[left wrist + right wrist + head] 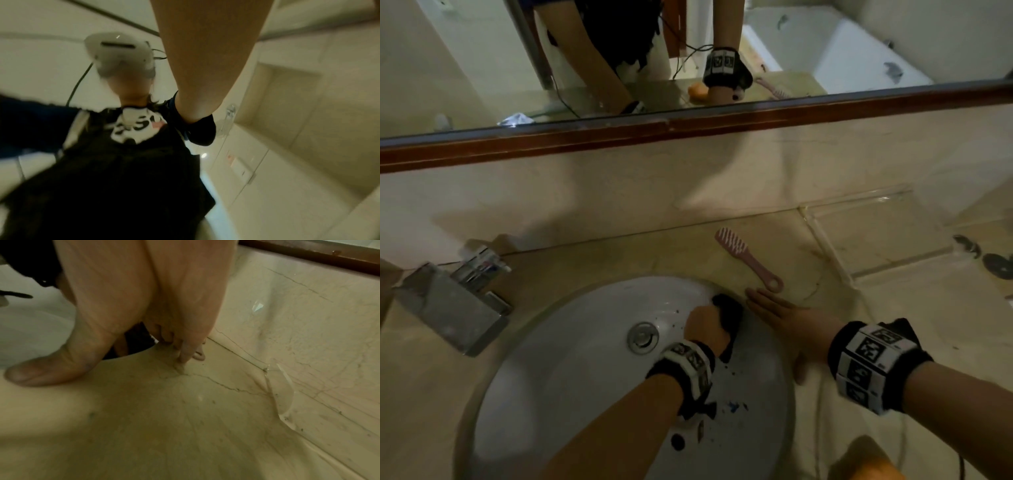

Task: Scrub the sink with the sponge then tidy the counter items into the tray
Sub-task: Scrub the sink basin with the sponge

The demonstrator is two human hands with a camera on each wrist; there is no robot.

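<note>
The left hand (705, 325) is clenched round a dark sponge (729, 317), pressing it against the far right wall of the round white ceramic sink (571, 363). The right hand (779, 317) lies flat on the beige stone counter (722, 267), fingers straight, holding nothing. Just beyond its fingertips lies a pink plastic comb (748, 258); further right sits a clear shallow tray (828, 240). A chrome tap (453, 308) stands left of the left hand. The black-and-white wristband markings are probably codes, not readable words.
</note>
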